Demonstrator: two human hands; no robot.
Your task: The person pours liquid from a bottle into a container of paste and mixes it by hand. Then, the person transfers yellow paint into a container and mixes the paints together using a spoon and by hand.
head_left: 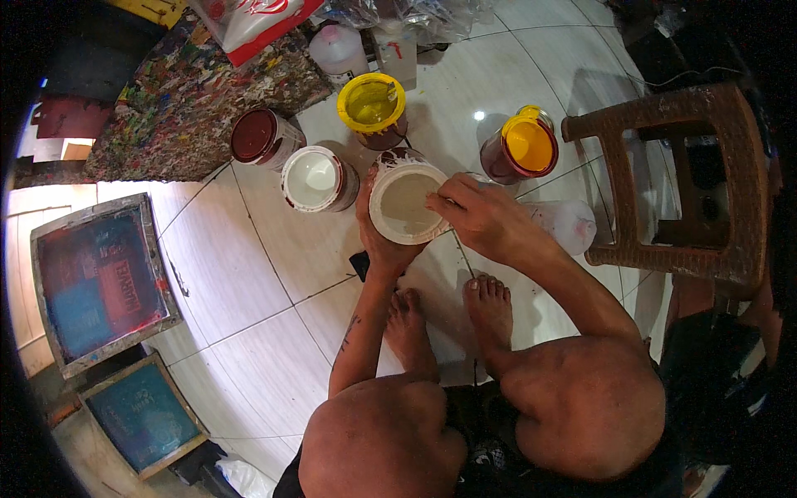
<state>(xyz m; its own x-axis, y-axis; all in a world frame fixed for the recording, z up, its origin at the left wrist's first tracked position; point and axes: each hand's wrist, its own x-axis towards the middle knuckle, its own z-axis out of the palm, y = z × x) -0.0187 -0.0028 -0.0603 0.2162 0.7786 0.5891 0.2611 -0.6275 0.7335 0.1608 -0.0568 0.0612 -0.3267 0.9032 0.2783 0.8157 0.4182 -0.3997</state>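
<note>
A paint can [407,207] with a white rim and a pale greyish inside is tilted toward me above the floor. My left hand [383,245] is wrapped round its left side and underside. At the can's right rim my right hand [486,217] has its fingers bent and pinched together, the tips reaching over the opening. What those fingertips hold, if anything, is hidden. Just left stands an open can of white paint [317,178], beside a can with a dark red top [257,137]. Behind is a can with a yellow rim [371,101]; to the right, one of orange-yellow paint [530,143].
A clear plastic bottle [569,227] lies right of my hand; another bottle [339,51] stands at the back. A brown plastic stool [672,178] is at the right. Two framed screens [104,286] lean at the left near a paint-crusted block [199,100]. My bare feet [490,311] are close below.
</note>
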